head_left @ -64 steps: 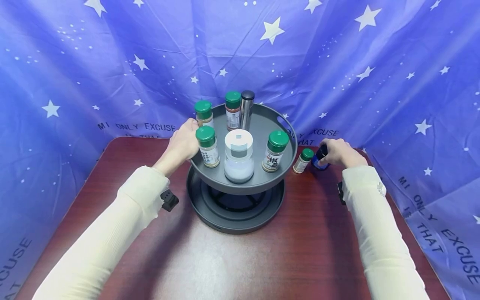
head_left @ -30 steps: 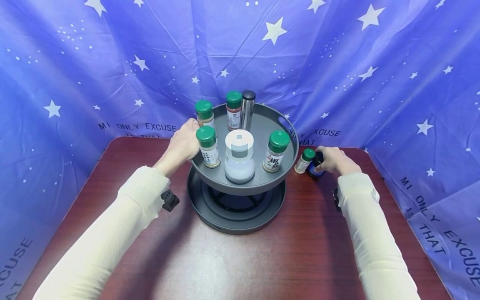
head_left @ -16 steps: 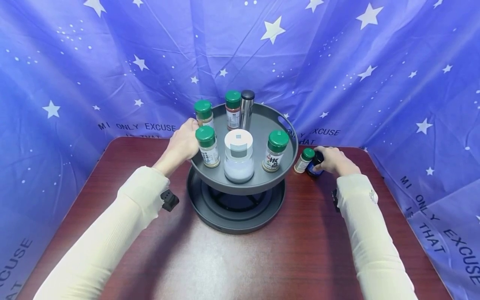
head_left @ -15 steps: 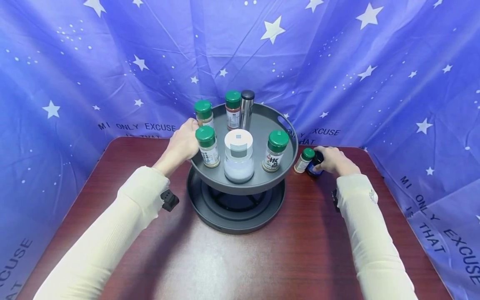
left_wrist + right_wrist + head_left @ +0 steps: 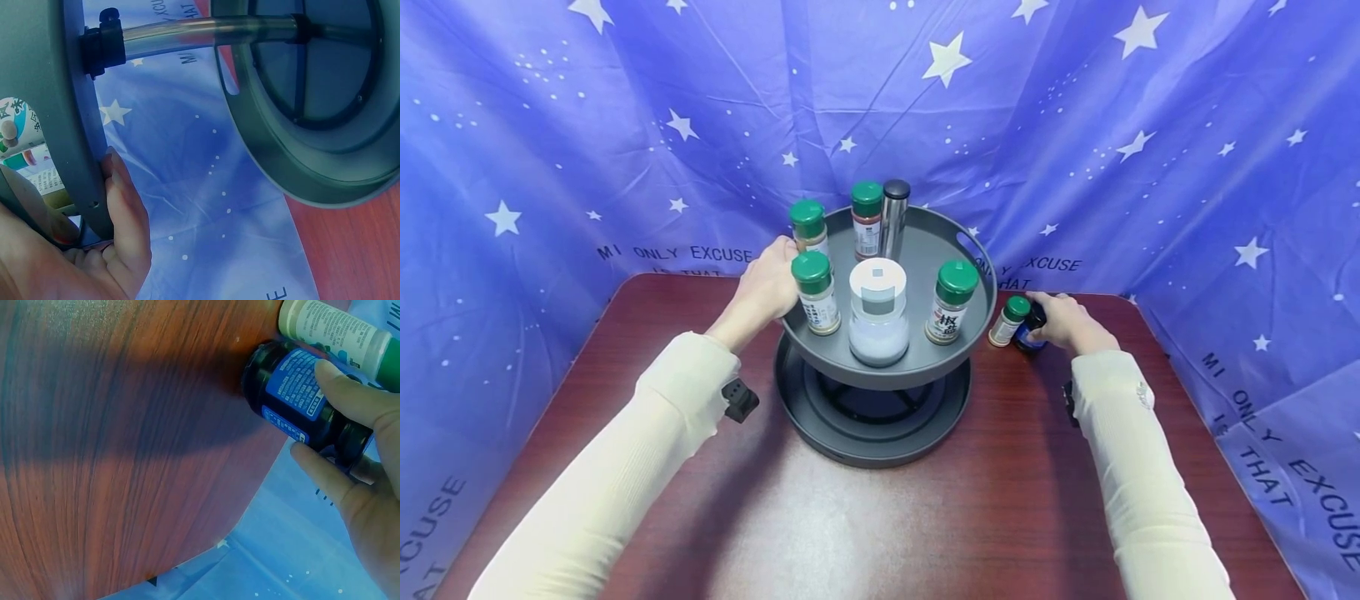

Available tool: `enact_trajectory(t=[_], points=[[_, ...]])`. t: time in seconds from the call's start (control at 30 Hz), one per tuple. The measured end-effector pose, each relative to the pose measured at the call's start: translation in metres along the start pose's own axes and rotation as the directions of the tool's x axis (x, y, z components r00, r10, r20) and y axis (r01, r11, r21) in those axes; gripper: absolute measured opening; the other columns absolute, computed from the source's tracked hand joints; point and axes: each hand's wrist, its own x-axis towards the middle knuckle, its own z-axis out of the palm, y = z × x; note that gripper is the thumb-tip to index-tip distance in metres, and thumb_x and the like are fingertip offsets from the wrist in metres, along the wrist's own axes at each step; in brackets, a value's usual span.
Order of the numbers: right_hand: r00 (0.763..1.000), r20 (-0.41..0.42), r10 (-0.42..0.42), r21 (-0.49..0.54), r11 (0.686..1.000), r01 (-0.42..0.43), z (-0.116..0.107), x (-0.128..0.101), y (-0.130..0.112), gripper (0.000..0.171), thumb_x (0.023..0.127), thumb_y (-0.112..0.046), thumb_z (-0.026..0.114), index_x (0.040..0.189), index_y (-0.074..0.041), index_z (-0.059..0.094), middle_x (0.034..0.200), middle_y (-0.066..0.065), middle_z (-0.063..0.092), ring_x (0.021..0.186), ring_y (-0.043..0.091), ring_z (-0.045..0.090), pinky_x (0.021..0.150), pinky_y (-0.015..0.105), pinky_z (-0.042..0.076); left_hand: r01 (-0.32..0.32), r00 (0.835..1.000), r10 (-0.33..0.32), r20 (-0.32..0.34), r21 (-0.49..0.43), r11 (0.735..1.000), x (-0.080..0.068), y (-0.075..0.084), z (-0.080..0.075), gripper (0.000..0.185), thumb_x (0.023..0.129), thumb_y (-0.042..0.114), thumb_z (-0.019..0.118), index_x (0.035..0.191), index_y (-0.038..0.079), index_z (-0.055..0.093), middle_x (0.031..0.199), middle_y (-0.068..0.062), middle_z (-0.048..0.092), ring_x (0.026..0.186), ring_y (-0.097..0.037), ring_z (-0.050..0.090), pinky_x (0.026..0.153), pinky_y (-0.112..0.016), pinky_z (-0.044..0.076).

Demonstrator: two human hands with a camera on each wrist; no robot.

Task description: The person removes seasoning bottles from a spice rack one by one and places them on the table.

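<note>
Right grip point(image 5: 1067, 322) around bottle point(image 5: 290, 387), near the surface's point(image 5: 1000, 500) far edge, toward its right corner.
Left grip point(image 5: 767, 285) clasps upper tray's point(image 5: 880, 382) left rim; should brace it level. Jar point(image 5: 1003, 331) close beside bottle: judged best to hold bottle upright and clear the jar before any sideways move.

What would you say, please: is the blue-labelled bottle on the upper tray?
No, the blue-labelled bottle is off the upper tray, beside a green-capped jar.
</note>
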Motion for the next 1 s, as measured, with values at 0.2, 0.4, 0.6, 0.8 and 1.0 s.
enact_trajectory(t=[0.2, 0.4, 0.6, 0.8, 1.0], points=[[0.998, 0.059, -0.012, 0.123, 0.992, 0.005, -0.005, -0.007, 0.009, 0.109, 0.085, -0.026, 0.077, 0.155, 0.004, 0.0, 0.153, 0.042, 0.014, 0.14, 0.06, 0.021, 0.114, 0.067, 0.023, -0.006, 1.0, 0.006, 0.004, 0.005, 1.0, 0.0, 0.0, 0.0, 0.054, 0.107, 0.037, 0.01, 0.132, 0.006, 0.047, 0.13, -0.019, 0.057, 0.123, -0.042, 0.054, 0.102, -0.054, 0.043], [0.99, 0.14, 0.006, 0.189, 0.981, -0.032, -0.014, -0.017, 0.023, 0.124, 0.083, -0.036, 0.077, 0.15, 0.008, -0.018, 0.155, 0.042, -0.001, 0.141, 0.061, 0.011, 0.114, 0.068, 0.018, -0.011, 1.0, 0.011, 0.004, 0.01, 1.0, 0.0, -0.001, 0.001, 0.053, 0.107, 0.036, 0.01, 0.13, 0.006, 0.047, 0.128, -0.019, 0.057, 0.12, -0.042, 0.055, 0.099, -0.055, 0.045], [0.987, 0.158, -0.011, 0.266, 0.963, -0.032, -0.025, -0.022, 0.028, 0.12, 0.083, -0.038, 0.076, 0.153, 0.004, -0.011, 0.156, 0.04, 0.001, 0.142, 0.06, 0.01, 0.113, 0.07, 0.019, -0.016, 1.0, 0.016, -0.001, 0.016, 1.0, 0.0, -0.001, -0.001, 0.052, 0.107, 0.035, 0.011, 0.129, 0.005, 0.047, 0.127, -0.02, 0.057, 0.12, -0.043, 0.055, 0.1, -0.056, 0.044], [0.983, 0.179, -0.029, 0.33, 0.943, -0.032, -0.032, -0.023, 0.029, 0.117, 0.085, -0.039, 0.074, 0.155, 0.0, -0.01, 0.158, 0.037, -0.001, 0.144, 0.059, 0.006, 0.112, 0.071, 0.019, -0.022, 1.0, 0.022, -0.003, 0.018, 1.0, 0.0, 0.0, 0.0, 0.053, 0.107, 0.035, 0.011, 0.131, 0.004, 0.047, 0.129, -0.02, 0.057, 0.122, -0.043, 0.054, 0.102, -0.055, 0.043], [0.98, 0.195, -0.044, 0.409, 0.911, -0.041, -0.04, -0.027, 0.029, 0.113, 0.088, -0.043, 0.07, 0.157, -0.012, -0.014, 0.162, 0.029, -0.009, 0.146, 0.056, 0.0, 0.111, 0.073, 0.017, -0.015, 1.0, 0.015, -0.003, 0.018, 1.0, 0.001, 0.0, 0.0, 0.053, 0.107, 0.035, 0.01, 0.131, 0.005, 0.047, 0.13, -0.019, 0.057, 0.124, -0.043, 0.054, 0.103, -0.055, 0.043]])
